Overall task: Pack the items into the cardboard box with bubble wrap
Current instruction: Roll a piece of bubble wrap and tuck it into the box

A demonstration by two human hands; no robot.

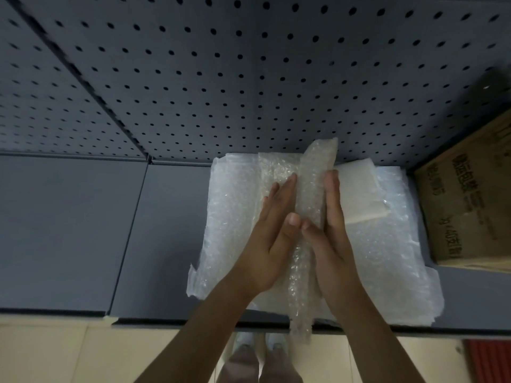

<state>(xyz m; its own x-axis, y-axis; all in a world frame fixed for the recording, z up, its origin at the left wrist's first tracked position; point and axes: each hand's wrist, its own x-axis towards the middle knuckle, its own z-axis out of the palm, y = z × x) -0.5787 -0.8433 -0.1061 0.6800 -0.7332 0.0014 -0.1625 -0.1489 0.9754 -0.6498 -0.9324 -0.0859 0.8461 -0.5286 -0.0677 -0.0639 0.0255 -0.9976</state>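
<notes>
A grey pegboard [249, 78] is seen behind a grey shelf [83, 230], on which the work is laid. A cardboard box [467, 205] stands at the right end of the shelf, just beside the work and apart from both hands. A wide sheet of bubble wrap [229, 225] is spread flat on the shelf, with a folded white sheet [356, 189] lying on its far right part.

A long roll [312, 189] of bubble wrap lies along the middle of the sheet, its near end overhanging the shelf edge. What is wrapped inside cannot be told.

The roll is pressed between the left hand [268, 244] and the right hand [331, 236]. Both are held flat, fingers extended, palms against its sides; nothing is clenched.

The step is judged to be the tightening of the wrap. Even pressure along the whole length is advised, so that no slack is left. The loose near end should be tucked or folded under before the roll is carried to the box, since it may otherwise unroll.
</notes>
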